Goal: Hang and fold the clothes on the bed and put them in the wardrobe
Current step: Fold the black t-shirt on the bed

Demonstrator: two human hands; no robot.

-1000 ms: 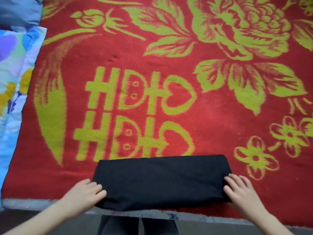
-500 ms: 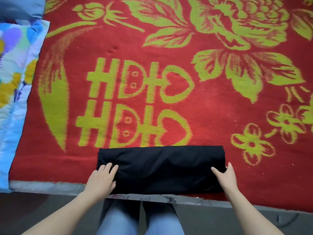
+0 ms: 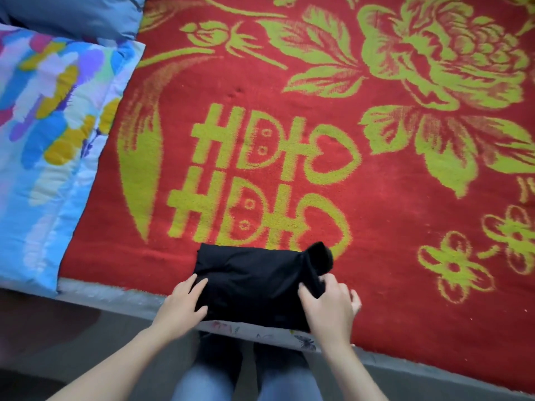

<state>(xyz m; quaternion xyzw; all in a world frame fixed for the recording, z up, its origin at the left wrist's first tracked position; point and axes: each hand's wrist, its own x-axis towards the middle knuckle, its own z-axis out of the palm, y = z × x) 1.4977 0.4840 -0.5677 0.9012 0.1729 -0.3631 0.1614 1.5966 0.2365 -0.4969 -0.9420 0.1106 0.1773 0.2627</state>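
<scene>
We saw the folded black garment (image 3: pixel 254 282) lying on the red blanket (image 3: pixel 376 198) at the bed's near edge, at about 6 o'clock in the view, just below the yellow-green double-happiness characters woven into the blanket. What sort of garment it was, we could not tell.

The left hand (image 3: pixel 185 302) lay on the garment's 9 o'clock end, fingers fairly straight and spread on the cloth, the thumb resting nearer the bed's edge; it pressed rather than gripped.

The right hand (image 3: pixel 330 305) was at the 3 o'clock end, its fingers curled round a gathered fold of the black cloth. Above it, toward 1 o'clock, a bunched corner stood up off the blanket.

Bright multicoloured bedding (image 3: pixel 52 125) lay at 9 o'clock beside the blanket, and a blue pillow (image 3: pixel 72 13) at 11 o'clock.

Under the garment's near edge a pale printed sheet (image 3: pixel 275 337) showed, and blue jeans (image 3: pixel 202 380) below it.
</scene>
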